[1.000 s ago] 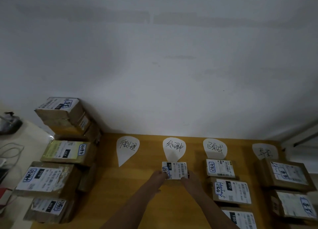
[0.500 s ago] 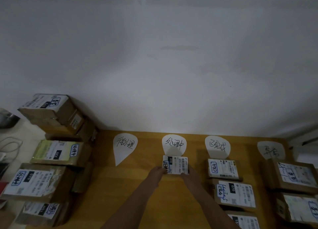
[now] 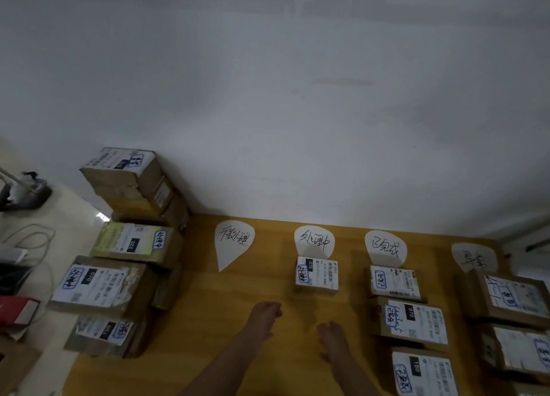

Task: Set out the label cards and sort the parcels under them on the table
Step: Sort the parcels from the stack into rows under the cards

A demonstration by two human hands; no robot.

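Left hand (image 3: 265,313) and right hand (image 3: 331,334) are hanging over the counter (image 3: 208,321), each grip loosely curled and holding nothing. Small parcel (image 3: 317,274) is lying just below the second card (image 3: 314,241), apart from both hands.

Along the far edge of the tabletop (image 3: 226,306), against the wall (image 3: 297,112), lie from left to right the first card (image 3: 233,242), second card (image 3: 314,241), third card (image 3: 385,246) and fourth card (image 3: 473,257). A small parcel (image 3: 317,273) sits just before the second card. Three parcels (image 3: 412,321) run in a column before the third card. Two parcels (image 3: 512,297) lie before the fourth card. A pile of parcels (image 3: 119,246) stands left of the first card.
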